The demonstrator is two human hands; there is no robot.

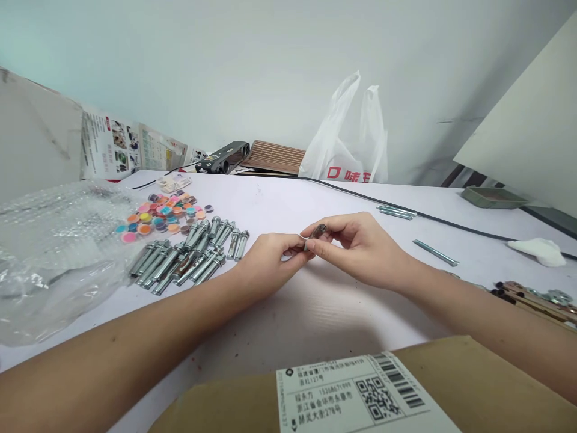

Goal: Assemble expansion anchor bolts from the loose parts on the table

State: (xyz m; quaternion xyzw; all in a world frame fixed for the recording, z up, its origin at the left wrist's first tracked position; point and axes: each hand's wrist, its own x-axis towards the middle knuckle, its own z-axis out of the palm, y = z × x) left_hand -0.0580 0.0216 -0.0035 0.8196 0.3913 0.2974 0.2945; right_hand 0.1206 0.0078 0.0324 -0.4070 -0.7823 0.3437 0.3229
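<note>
Left hand (270, 258): closed, its fingertips pinch one end of a small metal piece (317, 231).
Right hand (360, 246): closed too, with thumb and fingers gripping the other end of this piece.
Place of the piece: between both hands, just above the table (315, 313); perhaps it is a bolt part, but it is too small to tell.
Done: a few bare rods (435, 253) lie apart on the right, near some washers (552, 296).
Remaining: the pile of bolts (189, 255) on the left looks whole, so I judge most of the work is not yet done.

The white table (315, 313) bears anchor bolts (189, 255), coloured discs (160, 216), bubble wrap (49, 252) and a cardboard box (473, 385).
</note>
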